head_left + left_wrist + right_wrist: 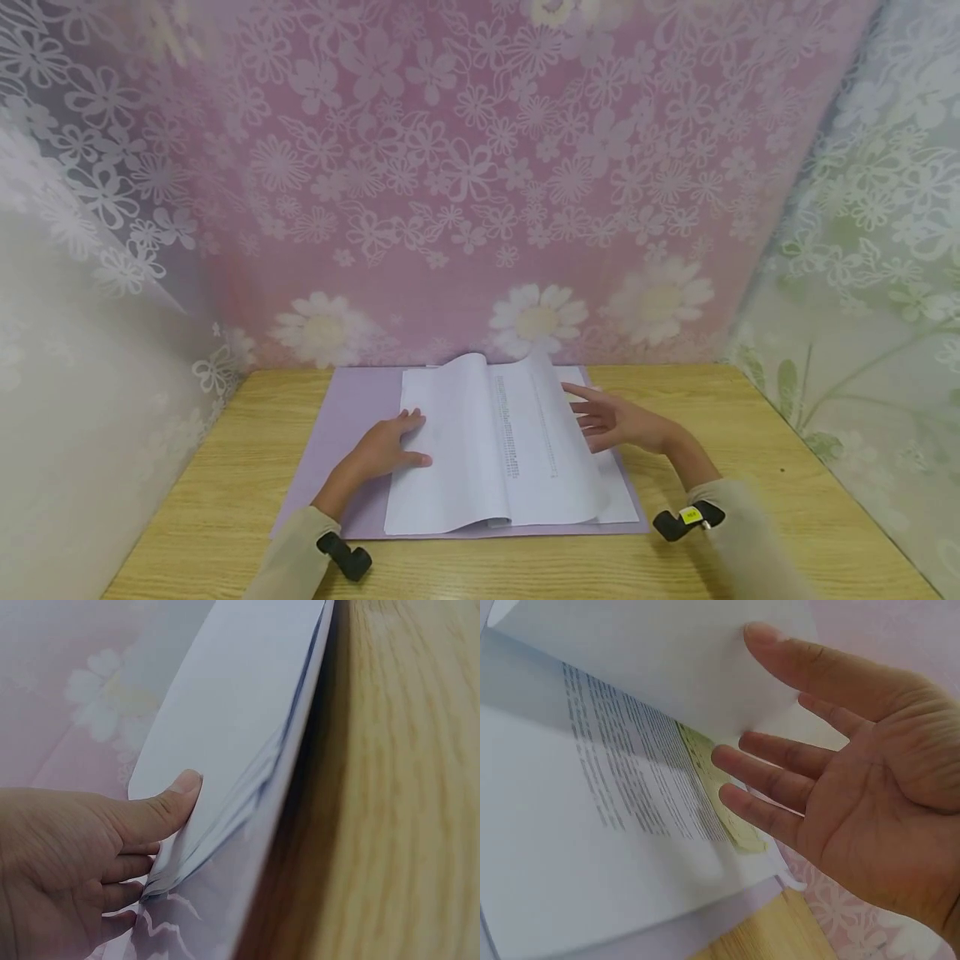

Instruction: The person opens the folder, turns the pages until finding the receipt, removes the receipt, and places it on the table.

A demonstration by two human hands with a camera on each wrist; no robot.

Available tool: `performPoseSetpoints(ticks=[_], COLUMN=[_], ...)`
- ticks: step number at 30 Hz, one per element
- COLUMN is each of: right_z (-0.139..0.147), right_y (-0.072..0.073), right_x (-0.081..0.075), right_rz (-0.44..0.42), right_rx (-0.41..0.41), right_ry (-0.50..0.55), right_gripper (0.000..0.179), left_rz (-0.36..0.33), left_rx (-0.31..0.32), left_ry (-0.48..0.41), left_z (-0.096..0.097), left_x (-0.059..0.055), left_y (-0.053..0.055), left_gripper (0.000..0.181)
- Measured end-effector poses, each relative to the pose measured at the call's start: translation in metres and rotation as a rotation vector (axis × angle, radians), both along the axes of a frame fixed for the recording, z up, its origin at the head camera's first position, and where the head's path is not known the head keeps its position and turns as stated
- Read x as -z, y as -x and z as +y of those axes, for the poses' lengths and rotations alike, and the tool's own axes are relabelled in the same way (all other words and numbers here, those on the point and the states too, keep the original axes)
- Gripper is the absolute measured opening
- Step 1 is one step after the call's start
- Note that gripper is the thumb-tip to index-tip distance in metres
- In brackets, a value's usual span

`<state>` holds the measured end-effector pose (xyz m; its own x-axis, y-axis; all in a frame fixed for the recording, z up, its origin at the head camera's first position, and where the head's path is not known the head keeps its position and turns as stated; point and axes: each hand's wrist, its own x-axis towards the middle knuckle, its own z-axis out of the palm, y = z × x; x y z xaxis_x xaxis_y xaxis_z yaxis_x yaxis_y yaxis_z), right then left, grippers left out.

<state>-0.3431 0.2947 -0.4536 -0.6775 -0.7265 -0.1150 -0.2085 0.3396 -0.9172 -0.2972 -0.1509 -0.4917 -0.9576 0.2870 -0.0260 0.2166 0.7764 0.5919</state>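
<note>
A sheaf of white printed pages (442,467) lies spread on a pale purple folder (352,392). One page (555,433) stands half lifted and curved on the right side, with faint lines of print. My left hand (386,447) rests at the left edge of the pages, thumb on the paper in the left wrist view and fingers at the page edges. My right hand (618,421) is by the raised page's right edge, its fingers (772,787) extended and thumb against the sheet. Under that sheet, the right wrist view shows rows of text and a yellow strip (720,795).
The folder lies on a light wooden table (690,400). Behind it hangs a pink flowered curtain (465,208), with pale flowered curtains (885,250) at the sides. Dark cameras (345,557) are strapped on both wrists over beige sleeves (750,542).
</note>
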Motion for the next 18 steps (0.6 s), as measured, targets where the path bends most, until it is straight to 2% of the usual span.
performPoseSetpoints(ticks=[10,18], right_z=[-0.029,-0.044], right_y=[-0.003,-0.006], right_x=[-0.004,-0.009], right_rz=[0.150,0.199], right_rx=[-0.078,-0.093], right_ry=[0.045,0.041], right_gripper=[0.102,0.100], left_rz=[-0.011,-0.019], left_rx=[-0.013,0.007], left_ry=[-0.017,-0.057], left_z=[0.001,0.000], left_x=[-0.003,-0.013], left_y=[-0.002,-0.003], left_gripper=[0.079,0.076])
